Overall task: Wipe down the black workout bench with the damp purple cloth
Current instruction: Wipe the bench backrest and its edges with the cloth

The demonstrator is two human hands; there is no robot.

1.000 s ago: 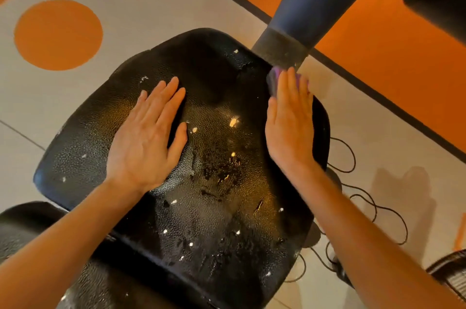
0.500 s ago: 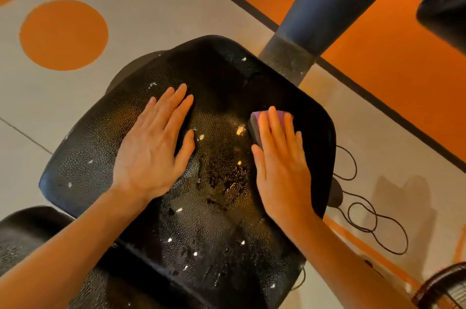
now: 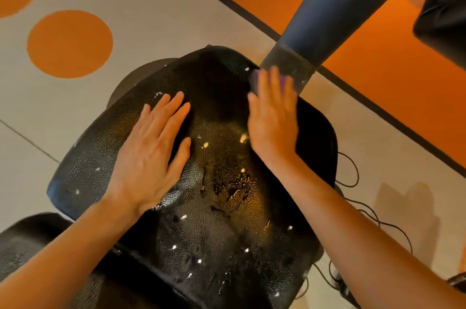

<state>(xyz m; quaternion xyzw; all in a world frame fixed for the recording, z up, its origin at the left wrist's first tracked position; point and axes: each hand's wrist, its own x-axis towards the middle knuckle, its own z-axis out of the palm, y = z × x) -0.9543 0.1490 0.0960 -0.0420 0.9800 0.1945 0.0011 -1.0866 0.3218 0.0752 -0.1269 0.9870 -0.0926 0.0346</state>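
Observation:
The black workout bench (image 3: 216,228) fills the middle of the view; its textured pad is wet and cracked, with small pale chips. My left hand (image 3: 151,154) lies flat with fingers spread on the pad's left half. My right hand (image 3: 273,117) presses flat on the damp purple cloth (image 3: 254,76) at the pad's far right corner. Only a blurred purple edge of the cloth shows past my fingertips; my hand hides the remainder.
A dark blue post (image 3: 335,10) with a grey collar rises just beyond the cloth. A second black pad (image 3: 30,250) sits at the lower left. Black cables (image 3: 353,177) trail on the floor right of the bench. Another black padded piece (image 3: 443,21) hangs at the upper right.
My right hand slid the cloth back from the pad's middle right toward the far corner by the post, repeating its earlier stroke. My left hand stayed pressed in place.

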